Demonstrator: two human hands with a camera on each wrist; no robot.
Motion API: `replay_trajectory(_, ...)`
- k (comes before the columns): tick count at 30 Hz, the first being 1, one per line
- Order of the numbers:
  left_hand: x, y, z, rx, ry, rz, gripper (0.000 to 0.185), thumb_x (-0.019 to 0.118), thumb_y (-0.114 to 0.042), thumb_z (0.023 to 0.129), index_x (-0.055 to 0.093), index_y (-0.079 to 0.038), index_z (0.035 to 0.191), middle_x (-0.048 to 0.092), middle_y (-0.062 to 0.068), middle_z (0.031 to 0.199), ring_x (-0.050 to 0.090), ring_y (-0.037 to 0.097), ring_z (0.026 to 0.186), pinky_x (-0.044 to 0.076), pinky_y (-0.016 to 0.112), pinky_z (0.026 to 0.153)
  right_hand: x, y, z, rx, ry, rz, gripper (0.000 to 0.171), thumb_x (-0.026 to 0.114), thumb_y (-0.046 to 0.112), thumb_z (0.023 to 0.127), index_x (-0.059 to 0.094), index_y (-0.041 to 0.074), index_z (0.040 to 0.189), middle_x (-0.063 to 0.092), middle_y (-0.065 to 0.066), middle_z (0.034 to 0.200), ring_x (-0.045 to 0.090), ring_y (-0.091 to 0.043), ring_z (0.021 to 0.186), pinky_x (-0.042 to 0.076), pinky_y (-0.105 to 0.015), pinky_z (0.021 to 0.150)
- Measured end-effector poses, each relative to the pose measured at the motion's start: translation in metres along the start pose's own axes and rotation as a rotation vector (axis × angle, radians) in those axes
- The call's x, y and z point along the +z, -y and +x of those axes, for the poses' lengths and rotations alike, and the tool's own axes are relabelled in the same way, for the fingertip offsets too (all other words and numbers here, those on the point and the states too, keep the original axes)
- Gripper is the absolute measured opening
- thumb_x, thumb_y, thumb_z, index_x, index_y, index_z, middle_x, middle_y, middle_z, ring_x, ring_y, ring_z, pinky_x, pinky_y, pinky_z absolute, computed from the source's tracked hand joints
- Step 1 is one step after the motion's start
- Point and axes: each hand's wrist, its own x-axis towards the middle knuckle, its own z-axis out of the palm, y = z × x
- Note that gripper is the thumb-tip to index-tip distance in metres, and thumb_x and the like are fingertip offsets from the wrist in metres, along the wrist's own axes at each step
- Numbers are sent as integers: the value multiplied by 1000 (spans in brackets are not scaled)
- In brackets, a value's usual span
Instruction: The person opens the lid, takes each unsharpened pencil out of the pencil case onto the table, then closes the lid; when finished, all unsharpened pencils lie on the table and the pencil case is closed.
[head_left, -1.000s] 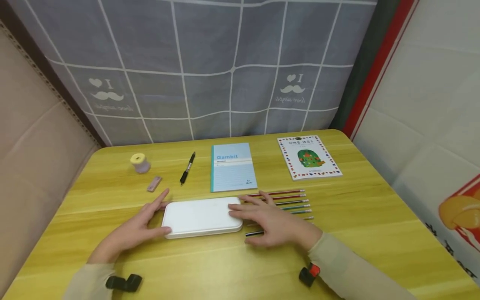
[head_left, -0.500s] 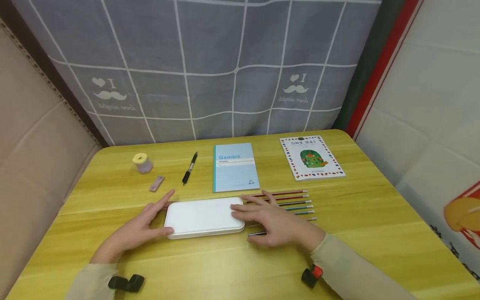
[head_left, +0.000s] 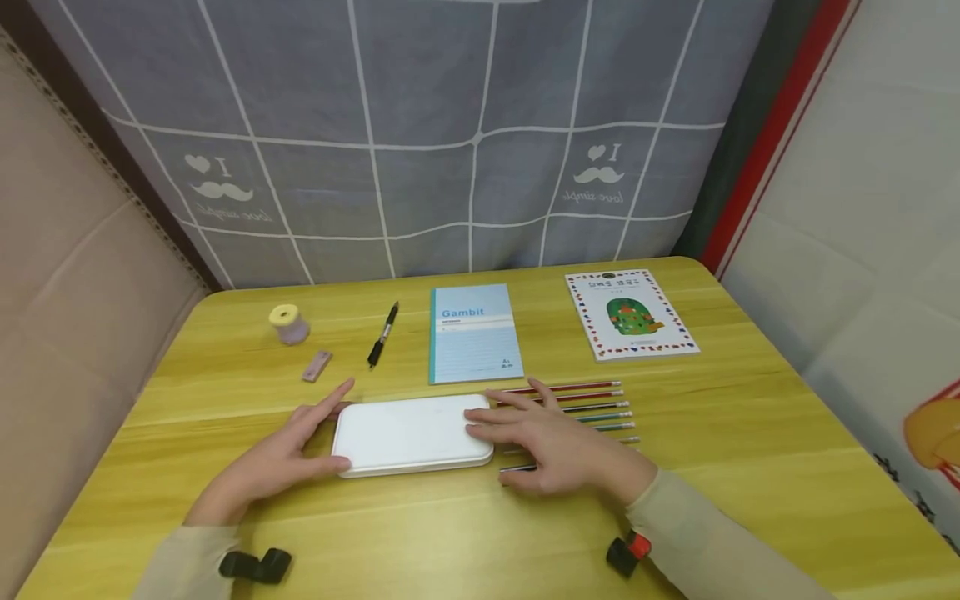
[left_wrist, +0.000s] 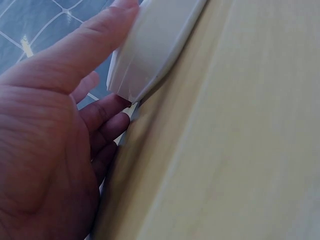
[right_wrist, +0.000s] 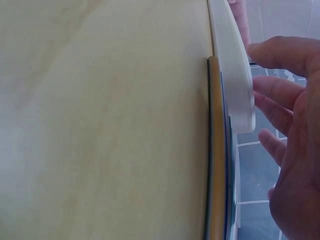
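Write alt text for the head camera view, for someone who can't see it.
Two hands hold a closed white case by its ends on a yellow table: left hand at its left end, right hand at its right end, over a row of pencils. Behind lie a blue notebook and a black pen.

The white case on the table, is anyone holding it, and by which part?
Both hands hold the white case by its short ends: the left hand at the left end, the right hand at the right end, its fingers resting on the lid.

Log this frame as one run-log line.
left hand: touches white case left end | right hand: fingers on right end, over pencils | case flat on table
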Motion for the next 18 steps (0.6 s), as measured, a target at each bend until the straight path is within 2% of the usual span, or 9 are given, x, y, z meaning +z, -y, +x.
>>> replay_trajectory(4, 0, -2, 0, 3, 3, 11, 100, 83, -33, 91, 20, -26, 169, 55, 2, 153, 42, 22, 131, 29, 19, 108, -2, 3, -1, 6, 5, 9, 66, 69, 37, 95, 51, 23, 157, 42, 11, 164, 27, -27, 156, 6, -76, 115)
replay_trajectory(8, -1, -4, 2, 10, 25, 18, 99, 82, -34, 91, 22, -23, 169, 54, 4, 153, 42, 26, 133, 31, 26, 110, -3, 3, -3, 7, 10, -2, 66, 68, 37, 95, 50, 24, 157, 42, 11, 163, 29, -28, 155, 8, -78, 115)
replay_trajectory(12, -4, -5, 9, -5, 70, 24, 95, 80, -38, 93, 24, -22, 168, 46, 7, 159, 38, 32, 140, 33, 47, 115, -5, 1, -4, 13, 19, 5, 66, 69, 35, 95, 49, 25, 158, 42, 11, 163, 30, -28, 155, 11, -78, 114)
replay_trajectory(15, -8, -9, 14, -23, 109, 32, 92, 78, -43, 94, 27, -20, 167, 37, 8, 166, 31, 40, 148, 28, 65, 115, -6, 0, -3, 15, 31, 16, 66, 69, 34, 96, 48, 25, 158, 41, 11, 164, 30, -29, 155, 12, -77, 114)
replay_trajectory(18, -10, -14, 22, -19, 135, 46, 92, 76, -47, 94, 29, -15, 166, 39, 9, 165, 29, 44, 150, 25, 70, 116, -5, -1, -3, 10, 37, 18, 67, 69, 34, 96, 48, 24, 158, 41, 10, 164, 31, -30, 154, 12, -77, 114)
